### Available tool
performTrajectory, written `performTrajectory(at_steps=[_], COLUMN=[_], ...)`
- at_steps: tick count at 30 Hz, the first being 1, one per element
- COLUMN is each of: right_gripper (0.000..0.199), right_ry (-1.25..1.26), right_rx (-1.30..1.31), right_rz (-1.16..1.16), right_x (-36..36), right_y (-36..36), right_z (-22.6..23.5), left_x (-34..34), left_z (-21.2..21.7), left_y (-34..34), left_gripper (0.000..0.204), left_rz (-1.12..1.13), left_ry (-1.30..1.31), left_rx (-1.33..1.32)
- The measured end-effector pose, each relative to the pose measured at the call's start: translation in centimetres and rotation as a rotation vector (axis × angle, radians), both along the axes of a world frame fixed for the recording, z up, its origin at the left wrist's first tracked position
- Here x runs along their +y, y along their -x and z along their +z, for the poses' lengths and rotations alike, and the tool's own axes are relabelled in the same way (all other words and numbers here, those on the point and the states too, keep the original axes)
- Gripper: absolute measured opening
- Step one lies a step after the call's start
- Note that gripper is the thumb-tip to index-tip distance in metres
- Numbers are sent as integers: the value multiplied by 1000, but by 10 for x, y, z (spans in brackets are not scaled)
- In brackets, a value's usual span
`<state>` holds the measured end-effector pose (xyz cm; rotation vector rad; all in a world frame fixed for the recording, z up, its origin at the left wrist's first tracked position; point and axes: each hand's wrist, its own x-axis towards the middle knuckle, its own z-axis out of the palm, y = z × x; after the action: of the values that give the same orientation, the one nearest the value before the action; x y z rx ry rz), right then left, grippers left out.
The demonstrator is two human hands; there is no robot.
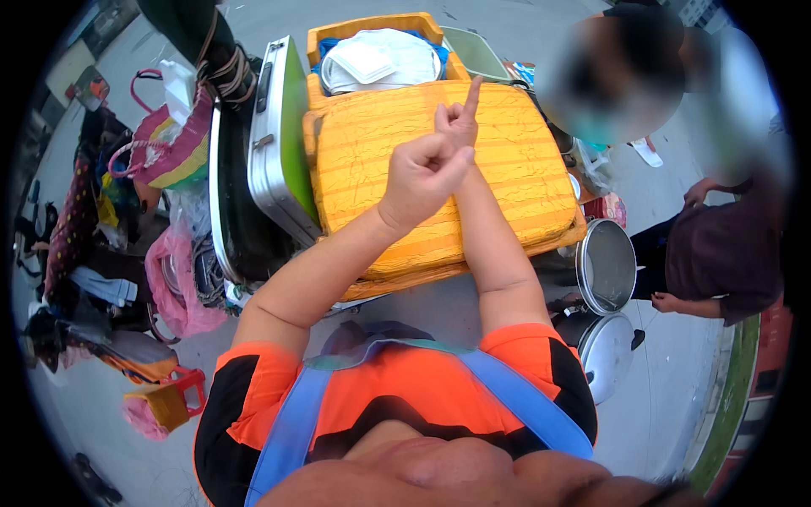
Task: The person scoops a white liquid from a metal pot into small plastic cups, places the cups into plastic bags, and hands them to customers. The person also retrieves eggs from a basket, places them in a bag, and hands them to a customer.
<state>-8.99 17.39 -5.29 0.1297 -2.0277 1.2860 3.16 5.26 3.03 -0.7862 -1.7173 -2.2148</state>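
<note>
My left hand (428, 175) is curled into a fist with the thumb out to the right, and nothing shows in it. It overlaps my right wrist; whether they touch I cannot tell. Farther forward, my right hand (459, 121) holds nothing: its index finger is stretched out, the other fingers are bent in. Both hands are above a broad, crinkled yellow padded cover (515, 177) lying on an orange-yellow box. Behind that, an orange-yellow tray (431, 25) holds a round pale lid or pan (401, 51) with a folded white cloth or paper (361, 62) on top.
Left of the box stand a green case with silver edges (291, 160), a striped bag (177, 139) and a pink plastic bag (173, 279). At the right are an open metal pot (606, 266) and a round metal lid (608, 359). Another person (718, 253) stands beyond them.
</note>
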Motion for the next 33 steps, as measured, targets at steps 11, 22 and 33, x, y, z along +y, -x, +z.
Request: performTrajectory(at_steps=[11,22,33], right_gripper=[90,76,35], right_ry=[140,-530,7], right_rx=[773,118,-461], right_rz=[217,771,176], right_x=[-52,-416,-508], right_y=[-149,-12,170], right_z=[179,149,36], left_x=[-316,-602,-756], left_z=[-1,-20,-31], left_y=[-145,-52,143], left_gripper=[37,32,24], left_rz=[500,848,436], left_ry=[704,533,458], left_rx=[511,306,-314])
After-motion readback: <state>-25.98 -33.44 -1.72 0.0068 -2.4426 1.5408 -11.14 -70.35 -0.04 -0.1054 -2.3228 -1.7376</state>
